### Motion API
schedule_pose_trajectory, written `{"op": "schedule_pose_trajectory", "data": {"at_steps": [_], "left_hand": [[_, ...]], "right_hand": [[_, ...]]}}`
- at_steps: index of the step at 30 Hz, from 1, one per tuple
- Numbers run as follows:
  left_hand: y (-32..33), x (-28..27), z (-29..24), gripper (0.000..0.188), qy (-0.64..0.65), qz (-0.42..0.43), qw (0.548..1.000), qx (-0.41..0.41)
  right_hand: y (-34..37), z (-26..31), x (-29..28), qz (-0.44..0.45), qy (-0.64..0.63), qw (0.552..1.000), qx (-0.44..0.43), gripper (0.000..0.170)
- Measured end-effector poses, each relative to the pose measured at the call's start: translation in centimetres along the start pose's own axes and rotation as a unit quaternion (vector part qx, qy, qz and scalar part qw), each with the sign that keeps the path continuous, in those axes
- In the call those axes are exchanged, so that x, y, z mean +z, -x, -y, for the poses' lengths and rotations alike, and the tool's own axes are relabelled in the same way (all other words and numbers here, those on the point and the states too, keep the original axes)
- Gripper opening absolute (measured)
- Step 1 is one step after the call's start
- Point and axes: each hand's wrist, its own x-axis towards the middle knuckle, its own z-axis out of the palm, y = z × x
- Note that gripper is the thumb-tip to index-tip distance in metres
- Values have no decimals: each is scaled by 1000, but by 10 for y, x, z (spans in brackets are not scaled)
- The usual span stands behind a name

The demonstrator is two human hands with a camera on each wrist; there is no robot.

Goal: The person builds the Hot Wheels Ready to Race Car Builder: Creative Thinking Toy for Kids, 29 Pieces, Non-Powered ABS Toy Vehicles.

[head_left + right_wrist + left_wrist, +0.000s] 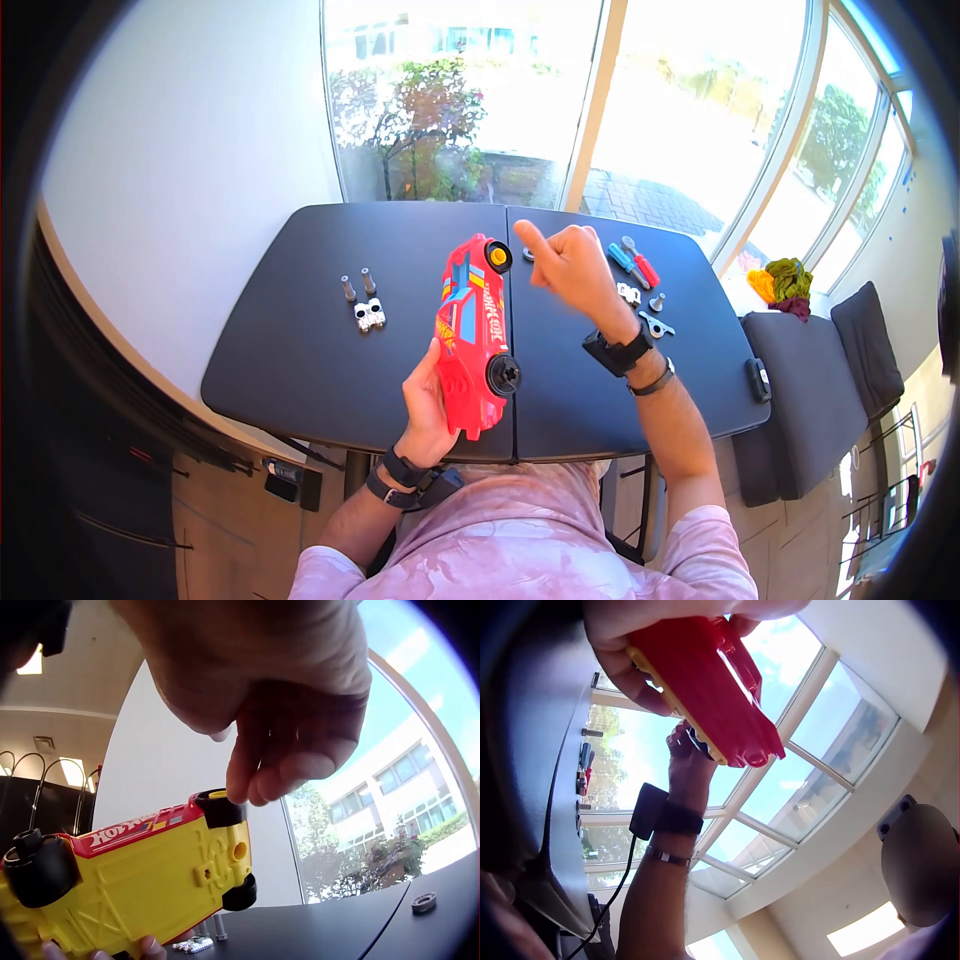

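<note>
A red toy car (468,330) with a yellow underside (142,877) is tilted on its side above the table. My left hand (425,400) grips its lower end, fingers reaching under the yellow base in the right wrist view. One black wheel (503,375) has a black knob at its centre; the upper wheel (498,256) has a yellow hub. My right hand (575,270) is beside that upper wheel, fingers curled and thumb stretched out, with nothing visible in it. In the right wrist view its fingertips (289,776) overlap the edge of the yellow-hubbed wheel.
On the table's left are two grey bolts (357,284) and a white part (370,316) with black holes. A grey ring (424,902) lies near the seam. At right are blue and red handled tools (634,264), another white part (628,293), a bolt (656,302) and a flat grey piece (656,325).
</note>
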Motion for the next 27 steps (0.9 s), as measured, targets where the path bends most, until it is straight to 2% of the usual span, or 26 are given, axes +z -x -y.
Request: {"op": "schedule_pose_trajectory", "data": {"at_steps": [2, 5, 8, 10, 11, 12, 15, 19, 22, 27], "left_hand": [[0, 1, 0, 58, 5, 2, 1000, 0], [2, 6, -2, 56, 12, 2, 1000, -10], [2, 6, -2, 56, 10, -2, 1000, -8], [3, 11, -2, 57, 5, -7, 1000, -1], [3, 10, -3, 58, 5, -9, 1000, -4], [3, 9, -3, 59, 4, -11, 1000, -7], [2, 4, -1, 60, 6, -18, 1000, -11], [1, 3, -1, 60, 1, -20, 1000, -10], [1, 1, -1, 60, 6, -10, 1000, -14], [2, 3, -2, 60, 5, -16, 1000, -14]], "right_hand": [[-9, -18, 2, -24, -46, 998, 21, 63], [-32, -41, 8, -43, -53, 997, 48, 54], [-60, -90, 31, -51, 62, 995, -60, 36], [-76, -130, 56, -20, 108, 989, -99, 26], [-83, -146, 66, -5, 131, 984, -119, 29], [-83, -154, 75, 41, 176, 978, -108, 45], [-80, -188, 105, 47, 232, 963, -128, 53], [-80, -164, 85, 140, 249, 955, -83, 42], [-72, -155, 77, 50, 160, 978, -122, 33], [-45, -93, 37, 14, -88, 990, -108, 38]]}}
